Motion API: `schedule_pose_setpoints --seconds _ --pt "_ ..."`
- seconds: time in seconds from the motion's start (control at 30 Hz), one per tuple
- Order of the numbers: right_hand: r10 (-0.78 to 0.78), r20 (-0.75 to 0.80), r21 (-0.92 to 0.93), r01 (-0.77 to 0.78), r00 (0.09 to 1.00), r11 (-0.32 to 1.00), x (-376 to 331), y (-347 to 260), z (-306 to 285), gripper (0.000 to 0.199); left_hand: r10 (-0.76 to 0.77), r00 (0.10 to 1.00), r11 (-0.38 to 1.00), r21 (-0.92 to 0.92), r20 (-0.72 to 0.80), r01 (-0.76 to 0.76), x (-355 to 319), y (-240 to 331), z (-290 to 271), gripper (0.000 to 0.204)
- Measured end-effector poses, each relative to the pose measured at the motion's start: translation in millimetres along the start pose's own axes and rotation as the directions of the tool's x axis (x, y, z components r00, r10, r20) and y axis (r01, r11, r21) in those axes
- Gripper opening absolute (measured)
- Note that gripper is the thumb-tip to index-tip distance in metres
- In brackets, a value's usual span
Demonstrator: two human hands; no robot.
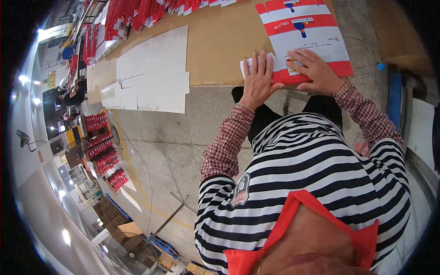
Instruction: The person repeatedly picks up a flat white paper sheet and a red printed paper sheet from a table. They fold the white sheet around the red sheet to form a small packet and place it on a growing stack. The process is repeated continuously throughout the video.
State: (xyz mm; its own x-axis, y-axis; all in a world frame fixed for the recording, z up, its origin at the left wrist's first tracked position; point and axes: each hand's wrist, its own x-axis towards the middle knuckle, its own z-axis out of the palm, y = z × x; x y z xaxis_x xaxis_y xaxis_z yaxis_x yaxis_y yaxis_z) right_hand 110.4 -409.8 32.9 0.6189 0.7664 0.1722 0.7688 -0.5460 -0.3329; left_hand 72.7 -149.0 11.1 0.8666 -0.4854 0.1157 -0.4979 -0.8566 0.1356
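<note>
A flat red and white printed carton (306, 39) lies at the right end of the brown table, its near edge toward me. My left hand (258, 81) rests on the carton's near left corner, fingers stretched out and pressed flat over a small white flap (247, 68). On the near part of the carton lies my right hand (316, 72), palm down with its fingers extended to the left, beside a small yellow and red patch (291, 67). Neither hand is wrapped around anything. What lies under the palms is hidden.
Left on the brown tabletop (213, 50) are flat white cardboard sheets (156, 68) that reach over its near edge. Red and white folded cartons (137, 13) are heaped along the far side. Stacked red packs (103, 146) and a floor fan (131, 253) stand farther left.
</note>
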Motion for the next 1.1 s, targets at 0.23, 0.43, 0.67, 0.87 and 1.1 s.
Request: schedule_pose_setpoints --seconds 0.23,0.43,0.67,0.87,1.1 --pt "-0.014 -0.024 -0.011 0.014 1.000 1.000 -3 2 7 0.053 -0.043 0.999 0.999 0.005 0.030 0.042 5 8 -4 0.084" --pt "0.035 0.003 0.053 -0.035 0.999 0.998 -8 7 -5 0.051 -0.227 0.973 0.973 0.022 -0.048 0.228 44 3 4 0.067" --pt "0.924 0.119 0.933 0.276 0.364 -0.229 -102 53 -20 0.056 -0.453 0.847 0.883 -0.273 -0.278 0.383 49 -1 25 0.059" --pt "0.858 -0.152 0.950 -0.168 0.491 0.264 -49 6 24 0.064 -0.413 0.831 0.792 -0.598 -0.373 0.125 80 98 13 0.062" --pt "0.486 0.280 0.875 -0.428 0.828 0.226 -26 137 -114 0.074 -0.540 0.745 0.838 -0.331 -0.392 0.433 7 -23 9 0.071"
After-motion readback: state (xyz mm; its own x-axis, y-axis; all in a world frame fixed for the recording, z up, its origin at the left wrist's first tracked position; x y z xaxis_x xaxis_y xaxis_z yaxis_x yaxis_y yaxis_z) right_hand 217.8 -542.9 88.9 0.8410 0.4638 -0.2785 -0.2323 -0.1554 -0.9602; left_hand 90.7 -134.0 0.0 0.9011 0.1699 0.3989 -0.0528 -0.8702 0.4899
